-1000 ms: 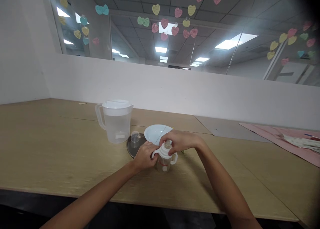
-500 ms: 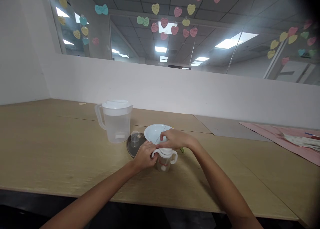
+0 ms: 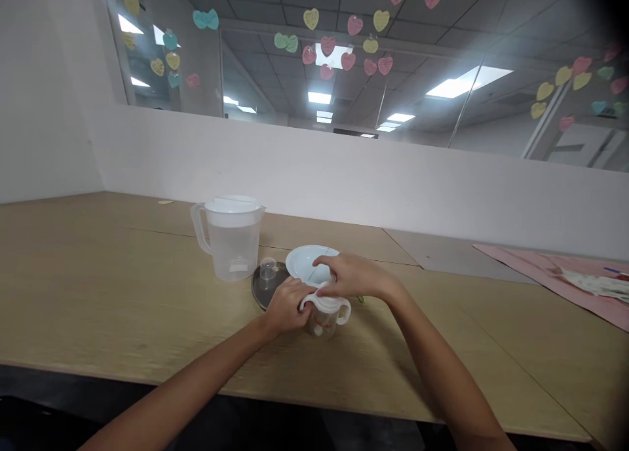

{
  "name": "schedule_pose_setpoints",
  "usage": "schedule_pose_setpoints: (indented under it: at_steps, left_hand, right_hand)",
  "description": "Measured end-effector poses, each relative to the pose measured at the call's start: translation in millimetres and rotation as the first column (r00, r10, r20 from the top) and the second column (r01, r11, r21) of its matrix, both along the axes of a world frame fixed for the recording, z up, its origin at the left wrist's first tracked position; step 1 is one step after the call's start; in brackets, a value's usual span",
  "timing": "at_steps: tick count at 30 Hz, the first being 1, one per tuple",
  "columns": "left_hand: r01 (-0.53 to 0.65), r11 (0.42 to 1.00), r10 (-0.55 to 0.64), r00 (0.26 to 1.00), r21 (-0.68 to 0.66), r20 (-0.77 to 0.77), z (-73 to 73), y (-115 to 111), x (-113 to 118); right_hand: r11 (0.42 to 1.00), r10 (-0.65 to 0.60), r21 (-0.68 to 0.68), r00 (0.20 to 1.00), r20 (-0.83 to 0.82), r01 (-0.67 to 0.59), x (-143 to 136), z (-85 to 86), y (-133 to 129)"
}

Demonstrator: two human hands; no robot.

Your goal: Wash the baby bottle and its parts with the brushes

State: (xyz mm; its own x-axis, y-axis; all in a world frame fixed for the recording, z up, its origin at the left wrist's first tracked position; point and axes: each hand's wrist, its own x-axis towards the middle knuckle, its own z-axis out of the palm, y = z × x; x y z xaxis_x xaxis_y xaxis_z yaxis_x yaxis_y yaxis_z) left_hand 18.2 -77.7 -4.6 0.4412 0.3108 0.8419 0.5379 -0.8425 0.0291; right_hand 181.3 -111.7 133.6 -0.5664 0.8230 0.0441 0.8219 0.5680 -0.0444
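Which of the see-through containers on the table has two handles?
The baby bottle under both hands; the water pitcher has one handle, the small cap none.

Training cup [image 3: 324, 316]: clear body, white lid and white side handles, a red mark on the wall. Pitcher [image 3: 230, 238] toward the table's far edge: translucent, frosted white, white lid. Small cap [image 3: 268, 268]: clear, on a dark grey metal tray [image 3: 260, 290]. Bowl [image 3: 308, 262]: plain white. Table [image 3: 122, 294]: pale wood grain, light tan. Mat [image 3: 550, 271] at the right edge: pink. Partition [image 3: 344, 182]: white. Paper hearts [image 3: 328, 44] on the glass: pink, yellow, teal, green.
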Motion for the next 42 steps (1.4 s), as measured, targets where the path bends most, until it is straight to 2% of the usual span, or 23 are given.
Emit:
schedule_pose_setpoints:
  at_steps: [3,7,11,17,24,28,30,35,42]
  left_hand:
    - [-0.009,1.000,0.009,1.000,0.006,0.007,-0.5,0,0]
    - [-0.021,1.000,0.021,1.000,0.002,0.000,-0.5,1,-1]
    - [-0.023,1.000,0.023,1.000,0.014,-0.002,-2.7,3,-1]
    - [-0.016,0.999,0.016,1.000,0.028,0.014,-4.8,5,-1]
    - [-0.036,0.999,0.036,0.999,-0.002,0.004,-1.5,3,-2]
    - [-0.043,0.999,0.043,0.999,0.005,0.013,-1.8,4,-2]
    - [-0.045,0.999,0.045,0.999,0.019,0.005,-2.4,5,-2]
    - [-0.044,0.997,0.045,0.999,0.061,-0.009,-3.3,7,-4]
    - [-0.082,0.991,0.085,0.996,0.102,-0.024,-3.6,6,-6]
  right_hand:
    - [0.992,-0.107,0.061,0.994,-0.002,0.107,-4,-2.2,0]
    - [0.999,-0.054,0.002,0.994,-0.095,0.055,3,1.8,0]
    - [0.997,0.071,-0.008,0.989,-0.131,-0.073,9,5.5,-2]
    - [0.994,0.002,0.112,0.996,-0.089,0.008,-1,1.4,0]
    - [0.999,0.024,0.035,0.997,-0.076,-0.021,4,-0.2,-1]
    - [0.992,0.085,-0.091,0.996,0.022,-0.083,4,-3.2,1]
    - [0.993,0.045,-0.116,0.997,0.064,-0.038,-1,-3.4,1]
    - [0.995,-0.082,-0.044,0.990,0.116,0.088,-13,-2.9,-1]
    - [0.976,-0.193,0.108,0.981,0.038,0.188,-25,-16.1,2]
